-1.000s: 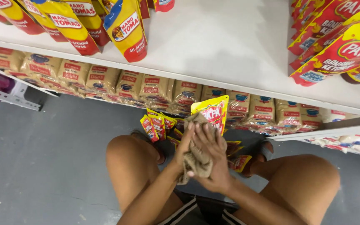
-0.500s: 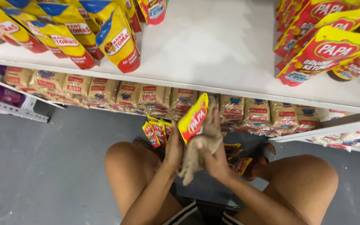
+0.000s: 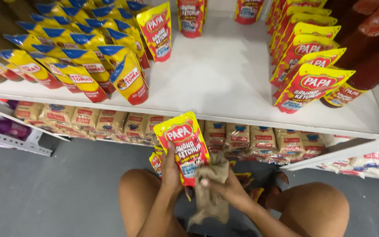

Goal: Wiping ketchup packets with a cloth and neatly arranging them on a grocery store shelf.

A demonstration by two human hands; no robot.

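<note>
The white shelf [image 3: 224,83] carries rows of pouches, those at the right edge cut off by the frame; below its front lip, a yellow-and-red sauce pouch [image 3: 186,147] stands upright in the left hand [image 3: 170,169], fingers wrapped behind it and mostly hidden; the right hand [image 3: 224,188] has its fingers closed on a brown cloth [image 3: 211,193] pressed against the pouch's lower corner; the cloth's hanging end blurs.

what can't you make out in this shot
- Pouch, head view: lower end hidden by the cloth and right hand.
- Left hand: fingers hidden behind the pouch.
- Pouches by the feet: mostly hidden by the hands.
- Bottles: cut off by the right edge.
</note>
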